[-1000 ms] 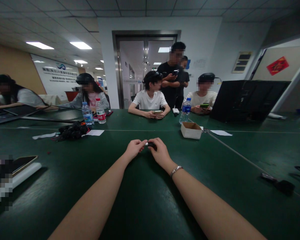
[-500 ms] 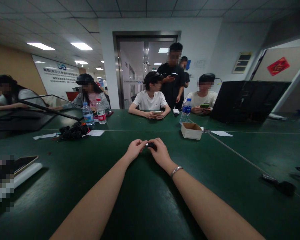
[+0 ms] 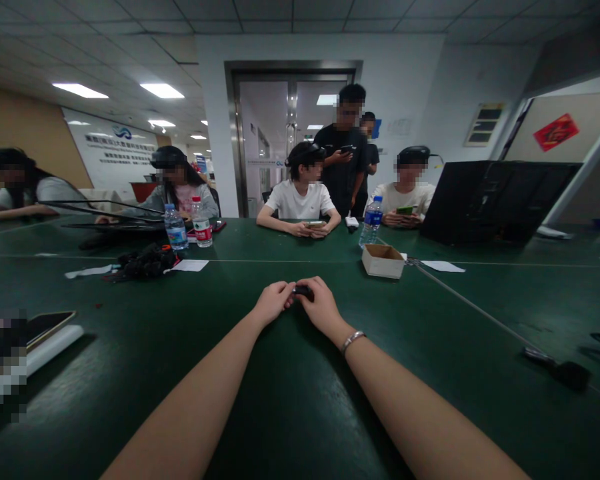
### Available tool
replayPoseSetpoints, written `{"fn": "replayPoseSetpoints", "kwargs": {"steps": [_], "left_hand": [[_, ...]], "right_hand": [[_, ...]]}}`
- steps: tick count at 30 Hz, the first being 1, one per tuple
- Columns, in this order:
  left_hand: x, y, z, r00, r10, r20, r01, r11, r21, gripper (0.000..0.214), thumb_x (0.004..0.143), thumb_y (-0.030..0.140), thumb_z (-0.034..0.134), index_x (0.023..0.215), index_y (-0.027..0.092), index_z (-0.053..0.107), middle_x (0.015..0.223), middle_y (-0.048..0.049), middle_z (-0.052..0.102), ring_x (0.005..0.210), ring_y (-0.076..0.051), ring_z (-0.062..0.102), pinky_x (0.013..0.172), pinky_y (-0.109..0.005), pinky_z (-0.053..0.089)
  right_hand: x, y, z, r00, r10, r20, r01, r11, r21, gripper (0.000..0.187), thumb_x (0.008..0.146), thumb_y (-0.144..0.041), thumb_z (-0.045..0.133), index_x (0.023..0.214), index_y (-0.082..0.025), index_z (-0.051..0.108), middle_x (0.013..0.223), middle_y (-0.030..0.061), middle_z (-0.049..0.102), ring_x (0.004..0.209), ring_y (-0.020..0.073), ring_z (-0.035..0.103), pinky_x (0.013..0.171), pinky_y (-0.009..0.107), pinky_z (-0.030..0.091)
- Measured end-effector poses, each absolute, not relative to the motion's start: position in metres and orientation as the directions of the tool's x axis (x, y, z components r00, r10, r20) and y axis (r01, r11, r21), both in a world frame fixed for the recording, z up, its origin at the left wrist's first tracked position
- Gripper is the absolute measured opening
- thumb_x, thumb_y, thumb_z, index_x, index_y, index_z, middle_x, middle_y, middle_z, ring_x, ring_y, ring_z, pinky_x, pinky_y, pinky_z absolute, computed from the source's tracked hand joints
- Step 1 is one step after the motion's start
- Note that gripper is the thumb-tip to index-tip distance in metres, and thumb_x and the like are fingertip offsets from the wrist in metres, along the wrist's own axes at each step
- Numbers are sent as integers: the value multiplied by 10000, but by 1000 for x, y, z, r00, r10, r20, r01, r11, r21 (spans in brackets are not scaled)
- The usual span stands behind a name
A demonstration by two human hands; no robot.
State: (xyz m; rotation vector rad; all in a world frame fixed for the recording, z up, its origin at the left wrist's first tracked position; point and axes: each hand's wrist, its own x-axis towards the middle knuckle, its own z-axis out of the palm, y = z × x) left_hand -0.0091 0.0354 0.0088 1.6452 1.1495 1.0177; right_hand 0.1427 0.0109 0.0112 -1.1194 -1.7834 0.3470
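My left hand and my right hand meet at the middle of the dark green table, fingers curled. Between the fingertips of both hands sits a small black object, pinched from either side; it is too small to name. A thin bracelet circles my right wrist. Both forearms stretch out over the table top.
A small open cardboard box stands beyond my hands, with a water bottle behind it. Two bottles and a black tangled heap lie at the left. A phone lies near left; a black tool at right. Several people sit opposite.
My hands have stayed nearly still on the small black object. At the far left a person's flat dark panel has been lowered.
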Motion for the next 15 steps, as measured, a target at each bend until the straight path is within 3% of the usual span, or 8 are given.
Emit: {"fn": "replayPoseSetpoints", "kwargs": {"steps": [3, 7, 12, 15], "left_hand": [[-10, 33, 10, 280, 940, 192, 190, -251, 949, 301, 751, 449, 591, 802, 152, 585, 699, 0, 578, 609, -98, 529, 530, -211, 416], [-10, 32, 12, 235, 948, 215, 88, -242, 966, 361, 690, 392, 689, 944, 164, 572, 855, -29, 608, 701, -112, 582, 574, -220, 464], [-8, 35, 10, 195, 977, 91, 185, -128, 974, 329, 813, 475, 516, 789, 147, 537, 623, 5, 558, 490, -88, 531, 442, -201, 398], [-10, 34, 10, 231, 960, 157, 146, -194, 970, 252, 752, 381, 633, 796, 150, 541, 667, 12, 563, 536, -77, 539, 480, -193, 429]], "right_hand": [[144, 11, 11, -107, 811, 575, 540, 533, -651, 233, 729, -84, 557, 914, -205, 631, 943, 26, 535, 868, 148, 539, 811, 310, 460], [144, 12, 12, -84, 819, 567, 548, 513, -660, 232, 733, -92, 564, 928, -199, 631, 934, 30, 538, 858, 151, 543, 802, 313, 462], [144, 12, 10, -109, 821, 560, 565, 515, -645, 254, 728, -64, 547, 929, -198, 627, 926, 27, 539, 840, 143, 539, 788, 302, 463], [144, 13, 10, -105, 830, 548, 571, 501, -650, 235, 734, -80, 560, 925, -197, 632, 931, 29, 540, 859, 147, 542, 808, 311, 461]]}}
